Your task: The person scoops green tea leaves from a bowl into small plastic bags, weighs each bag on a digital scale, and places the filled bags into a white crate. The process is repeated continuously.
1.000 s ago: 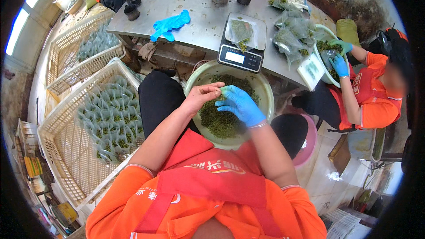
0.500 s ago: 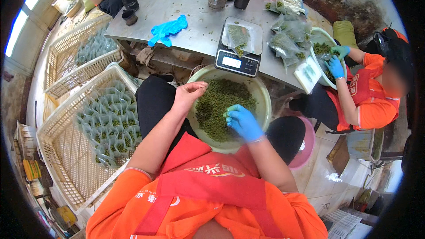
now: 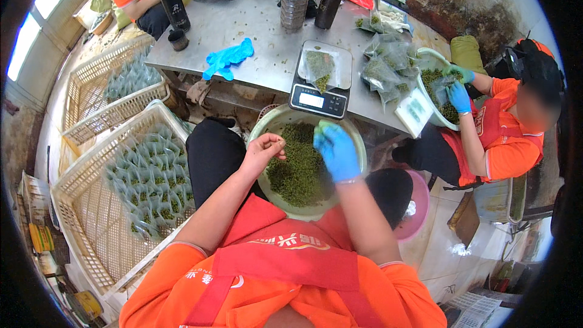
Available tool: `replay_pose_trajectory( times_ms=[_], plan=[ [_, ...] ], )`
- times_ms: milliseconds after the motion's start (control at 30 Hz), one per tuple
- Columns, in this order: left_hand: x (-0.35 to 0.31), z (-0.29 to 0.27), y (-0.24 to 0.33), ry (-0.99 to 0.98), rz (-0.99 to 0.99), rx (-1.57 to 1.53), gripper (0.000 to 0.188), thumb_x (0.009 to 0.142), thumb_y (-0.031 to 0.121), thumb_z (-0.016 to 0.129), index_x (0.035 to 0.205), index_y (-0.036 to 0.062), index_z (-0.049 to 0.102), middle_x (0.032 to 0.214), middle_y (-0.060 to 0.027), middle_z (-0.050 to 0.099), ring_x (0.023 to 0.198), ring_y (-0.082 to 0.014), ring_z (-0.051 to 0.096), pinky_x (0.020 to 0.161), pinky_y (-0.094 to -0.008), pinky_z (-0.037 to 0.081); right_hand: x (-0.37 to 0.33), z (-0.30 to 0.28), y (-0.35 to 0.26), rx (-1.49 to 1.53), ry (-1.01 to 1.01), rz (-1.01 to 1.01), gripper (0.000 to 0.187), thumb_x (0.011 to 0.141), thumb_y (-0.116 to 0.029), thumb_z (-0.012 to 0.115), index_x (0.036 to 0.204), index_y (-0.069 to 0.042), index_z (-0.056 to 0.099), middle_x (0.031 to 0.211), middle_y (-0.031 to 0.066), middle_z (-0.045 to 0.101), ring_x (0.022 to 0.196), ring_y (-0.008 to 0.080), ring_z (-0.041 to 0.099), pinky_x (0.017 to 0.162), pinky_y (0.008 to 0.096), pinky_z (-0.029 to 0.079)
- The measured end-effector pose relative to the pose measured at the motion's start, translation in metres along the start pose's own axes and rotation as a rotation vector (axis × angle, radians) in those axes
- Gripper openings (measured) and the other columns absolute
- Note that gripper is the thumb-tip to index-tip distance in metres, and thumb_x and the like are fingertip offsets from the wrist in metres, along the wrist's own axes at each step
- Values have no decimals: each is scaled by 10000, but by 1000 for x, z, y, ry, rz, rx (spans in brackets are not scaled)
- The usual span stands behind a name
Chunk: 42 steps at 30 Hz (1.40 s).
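My bare left hand [image 3: 266,149] hovers over the left side of a pale green basin [image 3: 255,123], its thumb and fingertips pinched together. What they hold, if anything, is too small to make out. My right hand [image 3: 336,153], in a blue glove, is over the basin's far right side, its fingers closed and slightly blurred. Green shows at its fingertips, like the small green peppercorns [image 3: 297,173] heaped in the basin. Just beyond, at the table edge, a digital scale [image 3: 319,102] bears a clear plastic bag [image 3: 320,68] partly filled with peppercorns.
On the metal table [image 3: 261,54] lie a blue glove [image 3: 228,59], filled bags [image 3: 392,64] and a dark flask [image 3: 333,0]. Crates [image 3: 91,225] of bags stand at left. A gloved co-worker [image 3: 486,115] works over another basin at right. A pink basin [image 3: 416,215] is beside my knee.
My right hand has moved away from me, from the basin's near right side toward the scale. The left hand has dropped slightly nearer and to the right, still pinched.
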<state>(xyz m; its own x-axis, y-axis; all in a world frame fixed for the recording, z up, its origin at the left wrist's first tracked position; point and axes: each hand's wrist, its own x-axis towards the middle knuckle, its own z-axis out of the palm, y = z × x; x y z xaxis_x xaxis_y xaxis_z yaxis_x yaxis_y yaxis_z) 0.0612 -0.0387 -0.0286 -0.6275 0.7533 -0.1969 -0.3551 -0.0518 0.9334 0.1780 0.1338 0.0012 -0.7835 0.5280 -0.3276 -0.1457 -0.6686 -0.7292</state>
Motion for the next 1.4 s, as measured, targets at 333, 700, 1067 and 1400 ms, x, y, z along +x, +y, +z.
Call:
replay_pose_trajectory(
  times_ms=[333,700,1067,1400],
  plan=[
    [-6,25,-10,-182,-4,86,142,831,107,637,924,1,632,811,-7,601,726,-80,577,674,-214,469,-51,-6,22,-234,-209,190,280,908,-203,514,1112,-12,540,881,102,615,690,170,628,621,280,525],
    [-12,45,-10,-276,70,138,132,803,106,662,914,35,653,996,-35,576,913,-123,563,818,-259,443,-89,-24,-20,-270,-72,146,253,875,-100,545,1111,-11,531,943,110,629,775,199,639,702,312,545],
    [51,59,23,-23,10,-10,278,884,252,573,1021,11,578,816,-44,621,659,-117,595,650,-250,477,-109,-160,-90,361,252,-593,288,916,-203,468,1098,10,535,959,95,597,756,163,574,652,254,505],
    [113,89,32,128,-100,-112,242,872,210,583,998,5,562,798,-74,657,532,-130,595,536,-239,497,-148,-254,-93,449,460,-602,320,886,-213,498,1120,3,529,1071,122,600,787,169,584,680,274,492]
  ],
)
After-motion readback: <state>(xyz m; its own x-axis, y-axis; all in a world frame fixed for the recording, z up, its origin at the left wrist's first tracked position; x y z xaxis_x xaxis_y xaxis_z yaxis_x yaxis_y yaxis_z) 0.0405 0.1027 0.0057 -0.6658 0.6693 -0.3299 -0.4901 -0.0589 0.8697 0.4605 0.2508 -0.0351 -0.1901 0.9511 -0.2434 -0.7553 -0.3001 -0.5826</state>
